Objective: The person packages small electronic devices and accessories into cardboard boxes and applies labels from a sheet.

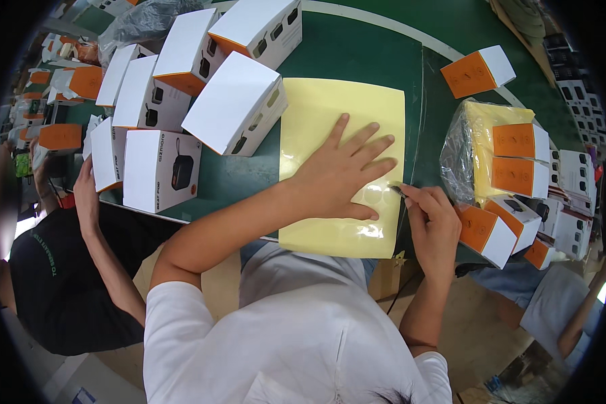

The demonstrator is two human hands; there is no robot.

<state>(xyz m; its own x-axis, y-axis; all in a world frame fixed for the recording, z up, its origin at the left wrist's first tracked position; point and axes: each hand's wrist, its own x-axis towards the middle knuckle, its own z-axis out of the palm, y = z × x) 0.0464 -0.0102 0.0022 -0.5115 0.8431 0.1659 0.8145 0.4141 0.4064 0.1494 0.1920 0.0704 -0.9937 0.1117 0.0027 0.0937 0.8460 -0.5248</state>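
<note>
A glossy yellow sheet (340, 101) lies on the green table in front of me, with faint round clear stickers (376, 198) on its right part. My left hand (343, 176) rests flat on this sheet, fingers spread. At the sheet's right edge, my right hand (433, 219) pinches a small dark thin tool (398, 192). Its tip points toward the stickers; the rest is hidden by my fingers, so its exact kind is unclear. Close to the sheet's upper left stands a white box (229, 101) with dark devices printed on its side.
More white-and-orange boxes (158, 97) crowd the left. To the right, a plastic-wrapped yellow stack (481, 118) carries orange-topped boxes (512, 140), with others nearby. One orange box (468, 74) stands farther back. A co-worker's hand (86, 188) touches the boxes at left; another person (552, 303) is at right.
</note>
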